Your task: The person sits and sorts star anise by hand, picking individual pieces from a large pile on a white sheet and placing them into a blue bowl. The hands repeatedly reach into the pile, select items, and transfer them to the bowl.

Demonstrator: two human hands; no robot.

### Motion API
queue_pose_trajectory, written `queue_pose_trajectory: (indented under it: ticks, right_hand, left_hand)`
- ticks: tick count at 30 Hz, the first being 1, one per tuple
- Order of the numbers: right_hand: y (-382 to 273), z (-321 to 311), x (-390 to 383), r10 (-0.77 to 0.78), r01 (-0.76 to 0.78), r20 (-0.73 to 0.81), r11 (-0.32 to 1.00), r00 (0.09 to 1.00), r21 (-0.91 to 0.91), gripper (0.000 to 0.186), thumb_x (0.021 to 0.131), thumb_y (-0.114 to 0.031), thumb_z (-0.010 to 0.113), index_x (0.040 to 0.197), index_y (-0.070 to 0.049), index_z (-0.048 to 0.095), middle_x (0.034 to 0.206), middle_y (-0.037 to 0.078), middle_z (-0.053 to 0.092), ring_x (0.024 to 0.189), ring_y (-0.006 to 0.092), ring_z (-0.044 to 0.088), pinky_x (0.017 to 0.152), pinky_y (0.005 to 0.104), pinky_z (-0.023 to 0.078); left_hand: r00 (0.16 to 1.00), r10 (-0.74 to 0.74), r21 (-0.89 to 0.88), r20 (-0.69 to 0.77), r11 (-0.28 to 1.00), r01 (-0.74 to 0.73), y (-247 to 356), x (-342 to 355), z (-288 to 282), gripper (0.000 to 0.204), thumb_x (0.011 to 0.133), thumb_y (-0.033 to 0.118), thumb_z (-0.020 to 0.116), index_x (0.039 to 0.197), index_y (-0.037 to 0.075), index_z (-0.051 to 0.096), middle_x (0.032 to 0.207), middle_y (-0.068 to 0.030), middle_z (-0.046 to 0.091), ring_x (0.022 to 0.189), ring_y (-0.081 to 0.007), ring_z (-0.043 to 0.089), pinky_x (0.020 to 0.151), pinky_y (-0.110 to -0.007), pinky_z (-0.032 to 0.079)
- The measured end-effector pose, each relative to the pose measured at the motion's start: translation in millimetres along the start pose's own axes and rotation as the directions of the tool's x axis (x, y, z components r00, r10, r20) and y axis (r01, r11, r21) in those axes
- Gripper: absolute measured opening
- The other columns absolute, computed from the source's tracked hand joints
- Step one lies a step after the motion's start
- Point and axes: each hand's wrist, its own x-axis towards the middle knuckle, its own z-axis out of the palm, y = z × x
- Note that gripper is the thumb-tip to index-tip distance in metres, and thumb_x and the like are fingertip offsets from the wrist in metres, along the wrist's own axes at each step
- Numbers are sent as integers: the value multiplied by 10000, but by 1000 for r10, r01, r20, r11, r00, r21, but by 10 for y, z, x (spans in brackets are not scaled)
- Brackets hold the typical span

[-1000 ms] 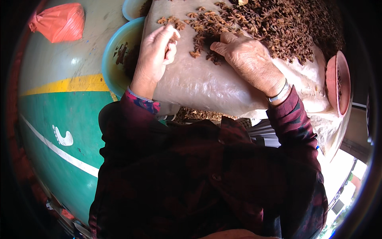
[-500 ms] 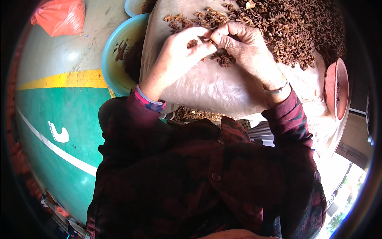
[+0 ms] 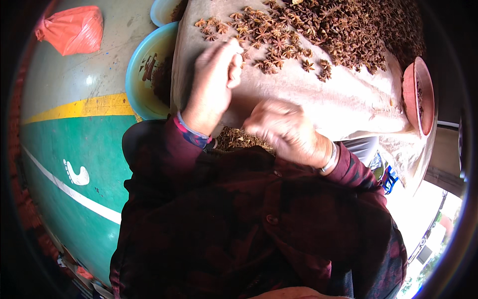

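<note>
Brown star anise (image 3: 343,37) lie heaped on a pale sheet-covered table (image 3: 318,99), with looser ones scattered toward its left side. My left hand (image 3: 213,79) is above the table's left part, beside these loose pieces. Its fingers are curled closed, and whatever they may hold is hidden. Over the near edge of the table, my right hand (image 3: 286,129) is smeared by motion, so its fingers cannot be read. Below it, between the table edge and my lap, brown and tan bits (image 3: 239,138) show in part.
Left of the table stand a large light-blue basin (image 3: 133,74) with dark pieces inside and a smaller blue basin (image 3: 158,11). A pink bowl (image 3: 411,97) sits at the right edge. On the floor at far left lies a red plastic bag (image 3: 74,30).
My hands were together over the star anise and have parted. The right one has come back toward my body; the left has drawn slightly left. More loose star anise are now uncovered.
</note>
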Motion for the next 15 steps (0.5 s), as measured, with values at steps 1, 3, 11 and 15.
queue_pose_trajectory:
  ticks: [1, 3, 11, 15]
  right_hand:
    - [-36, -17, 0, 63, -71, 197, 997, 978, 36, 123, 940, -157, 726, 985, -43, 716, 892, 83, 662, 851, 268, 683, 733, 384, 567]
    - [-65, -99, 28, 129, -151, 414, 988, 901, 21, 167, 925, -212, 740, 994, -61, 722, 924, 60, 688, 884, 264, 702, 756, 398, 584]
    - [534, -444, 654, 32, 119, 175, 610, 984, -783, 194, 901, -102, 595, 1061, -63, 699, 921, 99, 629, 731, 268, 666, 625, 371, 536]
    - [690, -344, 862, 106, 218, 305, 484, 947, -847, 119, 836, -71, 624, 940, -47, 676, 945, 145, 655, 901, 305, 705, 748, 373, 576]
  left_hand:
    - [1000, -1, -75, 16, 997, 2, 65, 80, -74, 204, 1026, 240, 617, 906, 79, 653, 701, 14, 596, 550, -68, 511, 463, -218, 359]
    - [998, -13, -213, -64, 977, -1, 172, 193, -209, 192, 1024, 237, 601, 996, 61, 673, 756, -29, 656, 592, -130, 596, 500, -232, 426]
    - [998, 66, -71, -15, 995, -67, 340, 290, -406, 254, 1032, 234, 583, 1228, 81, 636, 946, -68, 685, 767, -167, 640, 598, -240, 477]
    - [992, 47, -148, 113, 988, -30, 399, 360, -448, 204, 1031, 220, 587, 1147, 70, 662, 950, -98, 716, 702, -156, 641, 549, -244, 457]
